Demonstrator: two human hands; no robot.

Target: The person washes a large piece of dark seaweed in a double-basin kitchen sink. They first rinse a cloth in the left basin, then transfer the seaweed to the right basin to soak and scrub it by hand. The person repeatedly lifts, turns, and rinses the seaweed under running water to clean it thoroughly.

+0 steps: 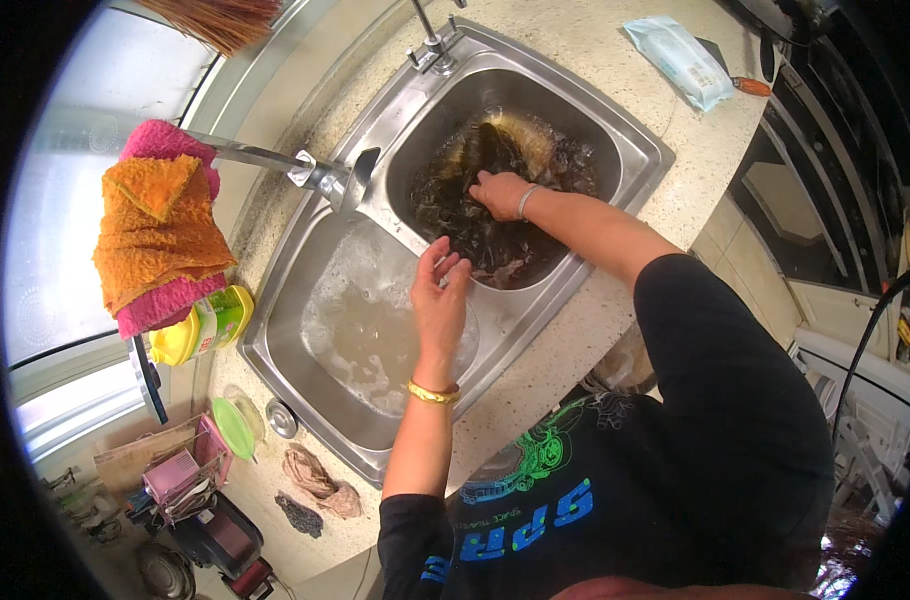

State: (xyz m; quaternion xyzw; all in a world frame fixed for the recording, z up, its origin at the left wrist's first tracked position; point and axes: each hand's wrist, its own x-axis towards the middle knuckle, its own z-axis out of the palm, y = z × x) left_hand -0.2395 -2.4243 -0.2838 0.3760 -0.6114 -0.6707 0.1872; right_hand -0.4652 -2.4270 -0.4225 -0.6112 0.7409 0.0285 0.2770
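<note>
In the right bowl [612,161] of a stainless steel double sink lies a dark, wet mass [492,150] in murky water, with a yellowish-brown part [530,139] at its far side. It may be cloth, but I cannot tell. My right hand [500,195] reaches into this bowl at the dark mass. Its fingertips are curled down and partly hidden, so any grip is unclear. Over the near end of the divider, my left hand [440,289] is raised, holding nothing, fingers apart. Cloudy, foamy water [365,330] stands in the left bowl [290,360] below it.
A metal faucet [342,184] points over the left bowl. Orange [162,232] and pink towels [162,139] hang beside a yellow-green bottle [204,322]. A wrung cloth [320,480], scouring pad [299,514] and sink strainer [281,418] lie left; a wipes packet [680,60] lies right.
</note>
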